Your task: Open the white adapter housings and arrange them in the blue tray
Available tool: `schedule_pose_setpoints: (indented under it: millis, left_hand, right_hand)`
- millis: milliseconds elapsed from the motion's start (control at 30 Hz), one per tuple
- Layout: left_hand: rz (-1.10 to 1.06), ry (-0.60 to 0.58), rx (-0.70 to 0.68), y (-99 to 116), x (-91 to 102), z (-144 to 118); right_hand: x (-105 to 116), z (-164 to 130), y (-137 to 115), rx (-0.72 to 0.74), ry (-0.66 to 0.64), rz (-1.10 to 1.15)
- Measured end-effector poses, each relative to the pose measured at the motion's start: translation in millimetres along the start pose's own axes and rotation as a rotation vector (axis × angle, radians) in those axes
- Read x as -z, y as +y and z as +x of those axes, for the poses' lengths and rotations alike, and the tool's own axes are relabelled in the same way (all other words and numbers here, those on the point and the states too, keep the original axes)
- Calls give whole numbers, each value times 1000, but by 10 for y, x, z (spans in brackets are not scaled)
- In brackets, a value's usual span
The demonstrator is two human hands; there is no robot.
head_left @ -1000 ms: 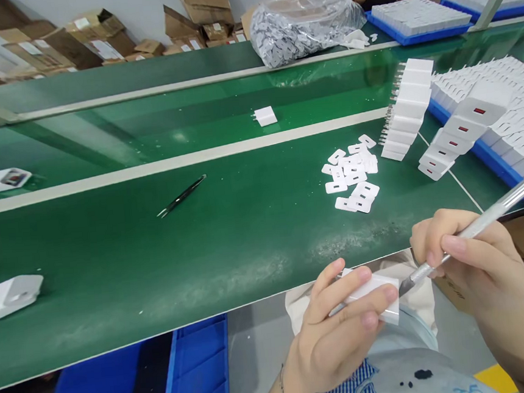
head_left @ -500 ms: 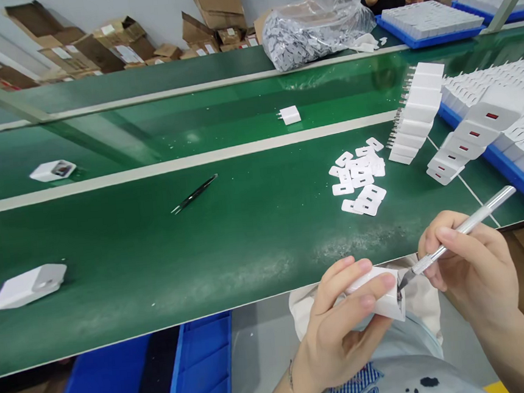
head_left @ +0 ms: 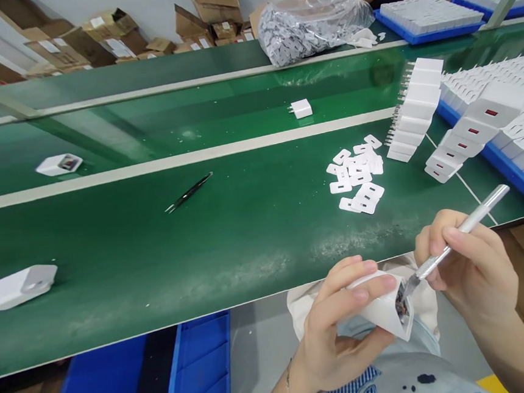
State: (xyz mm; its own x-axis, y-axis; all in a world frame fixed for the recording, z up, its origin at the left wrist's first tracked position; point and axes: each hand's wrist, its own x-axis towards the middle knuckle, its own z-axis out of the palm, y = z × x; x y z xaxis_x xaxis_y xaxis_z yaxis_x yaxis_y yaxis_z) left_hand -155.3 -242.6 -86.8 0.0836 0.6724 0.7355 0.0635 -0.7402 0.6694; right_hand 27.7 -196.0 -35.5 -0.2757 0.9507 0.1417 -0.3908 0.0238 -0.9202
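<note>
White charger (head_left: 382,311) in left hand (head_left: 333,337), right hand (head_left: 472,264) holding knife (head_left: 458,234)

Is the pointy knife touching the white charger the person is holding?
Touching. In the head view, the tip of the knife in the right hand meets the open end of the white charger, which the left hand grips.

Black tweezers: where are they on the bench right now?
In the head view the black tweezers lie loose on the green bench, left of centre, just below the pale stripe and well left of the scattered white plates; neither hand touches them.
</note>
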Motion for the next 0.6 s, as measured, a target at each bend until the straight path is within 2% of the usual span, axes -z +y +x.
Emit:
schedule_pose_setpoints:
  millis: [167,400,600]
  left_hand:
    - [-55,29,48,-16,-19,10]
    - [-192,83,156,-33,-43,-17]
    - [-96,162,220,-29,-53,-40]
  right_hand:
    - [25,-57,68,54,-15,-4]
    - [-57,-116,190,139,38,29]
    - [-114,-189,213,249,117,-22]
